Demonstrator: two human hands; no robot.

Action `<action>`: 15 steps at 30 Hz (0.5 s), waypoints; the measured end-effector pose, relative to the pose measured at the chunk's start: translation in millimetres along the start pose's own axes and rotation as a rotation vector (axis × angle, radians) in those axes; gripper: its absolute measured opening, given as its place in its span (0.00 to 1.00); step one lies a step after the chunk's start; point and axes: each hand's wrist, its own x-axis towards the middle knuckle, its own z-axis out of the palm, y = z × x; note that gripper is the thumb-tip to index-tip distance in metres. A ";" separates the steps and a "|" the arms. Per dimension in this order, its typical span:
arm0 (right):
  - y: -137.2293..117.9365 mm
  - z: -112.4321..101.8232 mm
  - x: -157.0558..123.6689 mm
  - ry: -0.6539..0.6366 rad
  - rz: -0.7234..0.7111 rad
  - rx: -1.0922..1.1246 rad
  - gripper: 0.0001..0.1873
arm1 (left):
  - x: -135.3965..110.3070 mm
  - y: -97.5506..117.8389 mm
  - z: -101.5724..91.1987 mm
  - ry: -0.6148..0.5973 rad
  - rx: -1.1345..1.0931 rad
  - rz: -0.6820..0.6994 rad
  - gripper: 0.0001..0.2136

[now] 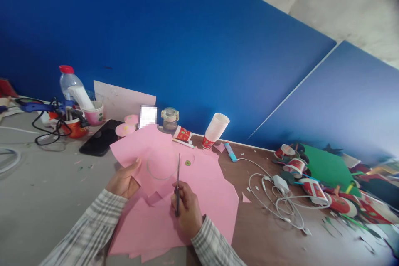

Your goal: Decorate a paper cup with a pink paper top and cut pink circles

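A large pink paper sheet [202,183] lies on the table in front of me, with a faint circle drawn near its middle. My left hand [124,179] grips the sheet's left edge, thumb on top. My right hand [187,208] is closed round the handles of a pair of scissors [178,181], whose blades point away from me along the circle's right side. More pink sheets lie underneath.
A black phone [101,137], a water bottle [71,85], cups and a blue glue gun [37,107] stand at the back left. A glass jar [170,119] and tipped paper cups [215,129] lie behind the sheet. White charger cables [280,199] and cup scraps clutter the right.
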 end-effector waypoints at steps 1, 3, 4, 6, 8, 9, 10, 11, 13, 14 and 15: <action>-1.0 -0.4 -0.2 -0.032 0.018 0.001 0.13 | 0.8 1.3 -0.8 -0.003 0.003 0.004 0.20; -3.1 -0.9 -0.7 -0.077 0.048 -0.001 0.13 | 2.1 3.7 -1.9 -0.016 0.012 0.017 0.21; -4.0 -0.9 -1.0 -0.081 0.053 -0.005 0.13 | 2.5 4.8 -2.3 -0.025 0.016 0.024 0.21; -5.2 -0.9 -1.6 -0.094 0.056 -0.017 0.12 | 3.0 6.9 -2.9 -0.039 0.027 0.037 0.22; -5.9 -1.0 -2.3 -0.113 0.054 -0.029 0.11 | 3.2 9.5 -3.5 -0.042 0.030 0.042 0.22; -6.1 -1.2 -2.6 -0.122 0.051 -0.037 0.11 | 3.3 11.0 -4.1 -0.045 0.030 0.040 0.22; -6.4 -1.4 -3.0 -0.131 0.048 -0.046 0.12 | 3.5 12.7 -5.0 -0.051 0.030 0.039 0.22; -6.7 -1.8 -3.3 -0.138 0.044 -0.059 0.12 | 3.9 14.4 -6.2 -0.061 0.031 0.037 0.22; -7.8 -2.4 -3.9 -0.153 0.043 -0.087 0.12 | 5.1 18.1 -9.7 -0.078 0.043 0.032 0.22; -8.3 -2.7 -4.3 -0.162 0.045 -0.100 0.12 | 5.8 19.9 -11.7 -0.081 0.054 0.034 0.22; -8.9 -2.9 -4.7 -0.172 0.046 -0.112 0.12 | 6.6 21.7 -13.9 -0.079 0.066 0.040 0.22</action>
